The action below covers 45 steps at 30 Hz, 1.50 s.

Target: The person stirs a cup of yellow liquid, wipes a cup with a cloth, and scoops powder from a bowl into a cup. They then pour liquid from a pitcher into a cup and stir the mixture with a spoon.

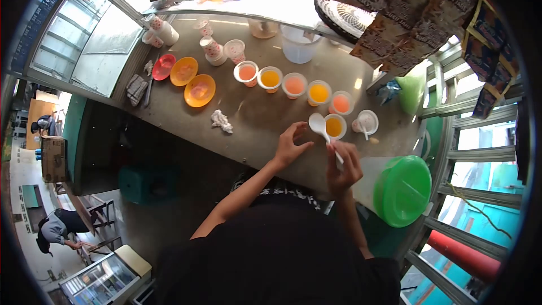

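My right hand (344,168) grips a white plastic spoon (318,125) by its handle. The spoon's bowl is beside the nearest cup of orange liquid (335,128), overlapping its left rim from my view. My left hand (291,146) is held over the counter's near edge, fingers apart and curved, with nothing in it. Beyond them, several cups of liquid form a slanting row, alternating pink (294,86) and orange (270,79). Right of the nearest cup stands another white cup (366,122) with a small white handle sticking out.
Orange plates (200,90) and a red one (164,67) lie on the left, near a crumpled white tissue (222,121). Stacked cups (212,51) and a clear bucket (300,45) stand at the back. A green-lidded container (402,191) is at my right. Snack packets (418,20) hang above.
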### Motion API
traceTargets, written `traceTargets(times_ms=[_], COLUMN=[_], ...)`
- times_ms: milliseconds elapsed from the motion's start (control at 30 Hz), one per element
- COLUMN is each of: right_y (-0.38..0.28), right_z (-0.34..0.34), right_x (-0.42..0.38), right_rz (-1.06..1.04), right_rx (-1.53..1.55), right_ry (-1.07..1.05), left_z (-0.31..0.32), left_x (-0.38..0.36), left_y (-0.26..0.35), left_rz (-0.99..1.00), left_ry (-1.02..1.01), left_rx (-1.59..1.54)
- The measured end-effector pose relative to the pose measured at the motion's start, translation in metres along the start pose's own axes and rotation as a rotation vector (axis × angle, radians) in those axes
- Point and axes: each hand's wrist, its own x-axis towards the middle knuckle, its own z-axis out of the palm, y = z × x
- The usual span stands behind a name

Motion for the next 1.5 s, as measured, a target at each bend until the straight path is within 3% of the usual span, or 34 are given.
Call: traceTargets(times_ms=[267,367,667,767,867,1067,1233,1333,1500], right_y=[-0.018,-0.016,0.011,-0.002,-0.029,-0.057,-0.066,-0.068,-0.075], right_z=[0.115,0.183,0.335,0.333,0.323,0.315,0.308,0.307,0.309], right_x=[0.067,0.092,0.112,0.097,0.072,0.01,-0.014,-0.017,-0.011], right_rz=[-0.019,-0.078,0.067,0.095,0.094,0.26,0.386,0.449,0.463], right_rx=[0.219,0.221,0.049,0.01,-0.027,-0.029,-0.066,-0.088,-0.06], right_ry=[0.151,0.175,0.027,0.104,0.184,-0.016,-0.042,-0.006,-0.014], left_z=[-0.126,-0.177,-0.332,-0.357,-0.367,-0.364,-0.368,-0.372,-0.372], left_x=[-0.039,-0.039,0.04,0.09,0.147,0.234,0.248,0.25,0.241], left_y=[-0.006,-0.006,0.011,0.026,0.033,0.023,0.03,0.038,0.059], left_rz=[-0.19,-0.165,0.048,0.088,0.229,0.333,0.342,0.311,0.294], left_ry=[0.25,0.399,0.51,0.486,0.321,0.119,-0.015,-0.043,0.034], left_rx=[-0.046,-0.099,-0.13,-0.106,0.074,0.444,0.523,0.415,0.351])
